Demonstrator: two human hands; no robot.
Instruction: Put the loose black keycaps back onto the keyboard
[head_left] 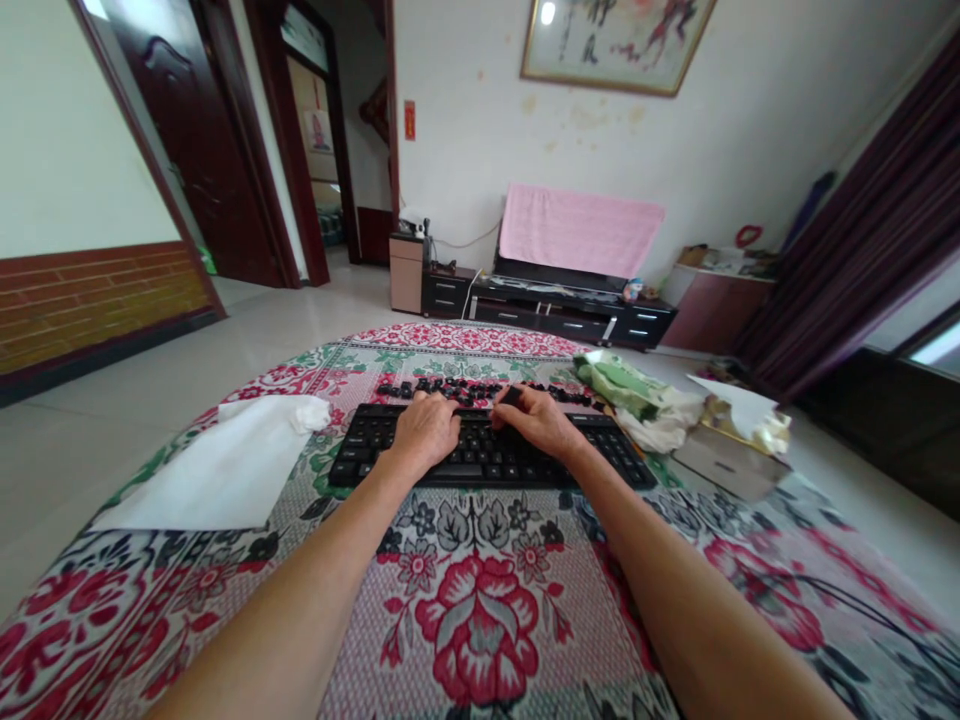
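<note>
From where I stand, a black keyboard lies lengthwise across the bench, right in front of the person, its long near edge facing them. Both forearms reach in over a flowered cloth in red, grey and green that covers the bench.

The left hand rests on the keyboard, left of its middle, back upward and fingers bent; its fingertips are hidden, so I can't tell whether it grips anything. The right hand is over the keyboard to the right of the middle, thumb and fingers closed around a small dark piece that I can't make out clearly.

Just beyond the keyboard's far edge, loose black pieces are strewn in a long band, looking like keycaps. To the left lies a flat white sheet with a crumpled white wad at its far right corner. Near the keyboard's right end sits a rumpled green-and-white packet, and beside that a box with white paper on top. Dark cables trail across the cloth at the right. By the far wall, a pink towel hangs over a dark screen above a low black cabinet.
</note>
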